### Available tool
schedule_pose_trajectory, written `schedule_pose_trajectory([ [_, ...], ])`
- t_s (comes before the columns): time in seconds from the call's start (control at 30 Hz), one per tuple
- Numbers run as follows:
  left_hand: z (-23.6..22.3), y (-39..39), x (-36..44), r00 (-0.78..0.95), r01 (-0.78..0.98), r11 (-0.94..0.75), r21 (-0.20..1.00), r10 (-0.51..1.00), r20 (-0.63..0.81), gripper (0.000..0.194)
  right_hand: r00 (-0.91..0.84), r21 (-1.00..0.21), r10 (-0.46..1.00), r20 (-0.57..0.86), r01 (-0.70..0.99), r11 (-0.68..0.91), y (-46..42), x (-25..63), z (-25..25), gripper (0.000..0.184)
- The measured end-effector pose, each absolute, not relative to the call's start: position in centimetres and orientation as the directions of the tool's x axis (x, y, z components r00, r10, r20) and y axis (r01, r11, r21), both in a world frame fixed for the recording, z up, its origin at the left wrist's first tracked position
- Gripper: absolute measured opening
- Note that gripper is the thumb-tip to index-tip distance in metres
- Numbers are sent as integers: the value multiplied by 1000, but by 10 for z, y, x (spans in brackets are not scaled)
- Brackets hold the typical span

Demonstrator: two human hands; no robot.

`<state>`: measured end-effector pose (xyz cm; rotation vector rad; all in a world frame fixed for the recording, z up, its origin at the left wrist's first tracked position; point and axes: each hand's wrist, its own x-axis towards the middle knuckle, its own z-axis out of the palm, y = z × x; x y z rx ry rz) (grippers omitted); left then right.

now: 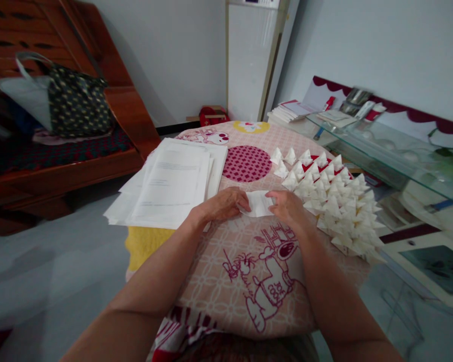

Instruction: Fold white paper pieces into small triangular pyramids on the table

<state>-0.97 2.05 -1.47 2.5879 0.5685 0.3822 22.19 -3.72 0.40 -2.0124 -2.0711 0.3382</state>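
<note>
A small folded sheet of white paper (259, 204) lies between my hands on the pink patterned cloth. My left hand (226, 203) is closed on its left edge, thumb and fingers pressed on the paper. At the right edge, my right hand (287, 205) pinches the same piece between thumb and forefinger. Close by on the right stand many pointed folded white paper pieces (330, 193) in tight rows. On the left lies a stack of printed sheets (175, 183), its front edge near my left wrist.
The table's cloth (245, 271) has cartoon prints and a yellow edge. To the right, a glass-shelf cabinet (385, 156) holds papers and metal cups. A wooden sofa (130, 118) with a dotted bag (79, 103) stands left. A tall white appliance (251, 60) is behind.
</note>
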Motion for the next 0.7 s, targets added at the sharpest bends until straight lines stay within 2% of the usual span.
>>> schedule_pose_trajectory([
  [0.1,-15,21,-9,879,327,-802,500,453,151,42,-119,-318,993,10,941,116,-40,210,7,28],
  [0.2,-17,22,-10,873,322,-785,529,462,155,41,-207,-410,978,-29,894,177,-38,203,2,20],
  [0.43,-19,24,-13,842,324,-670,668,526,120,22,-220,-621,972,-86,774,120,-31,210,-18,12],
  [0.6,-14,22,-13,786,404,-594,696,614,68,18,-184,-677,973,-142,735,40,-32,209,-17,8],
  [0.7,-12,22,-13,775,419,-585,694,628,62,17,-133,-668,972,-193,743,-31,-34,205,-14,9],
])
